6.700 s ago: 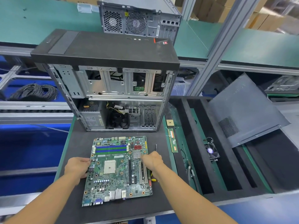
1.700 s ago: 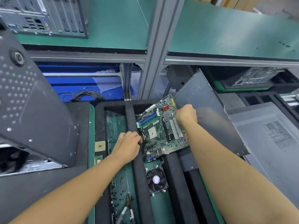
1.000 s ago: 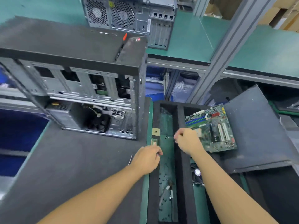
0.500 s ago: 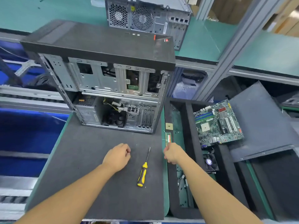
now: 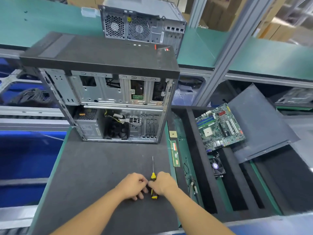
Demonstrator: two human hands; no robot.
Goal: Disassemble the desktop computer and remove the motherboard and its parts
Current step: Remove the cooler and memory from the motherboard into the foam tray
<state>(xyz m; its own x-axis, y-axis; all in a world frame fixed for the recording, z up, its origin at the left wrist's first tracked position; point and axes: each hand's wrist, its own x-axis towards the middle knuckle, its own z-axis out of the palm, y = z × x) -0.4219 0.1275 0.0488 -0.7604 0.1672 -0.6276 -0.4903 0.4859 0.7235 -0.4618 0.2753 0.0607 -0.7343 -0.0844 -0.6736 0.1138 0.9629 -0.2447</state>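
Screwdriver between curled left hand, right hand

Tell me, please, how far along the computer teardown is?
Done: the motherboard, memory stick and cooler fan sit in the foam tray. In hand: the right hand grips the screwdriver on the mat, left hand beside it. Left: the power supply, black fan and cables inside the case.

The right hand covers the screwdriver handle, perhaps gripping it.
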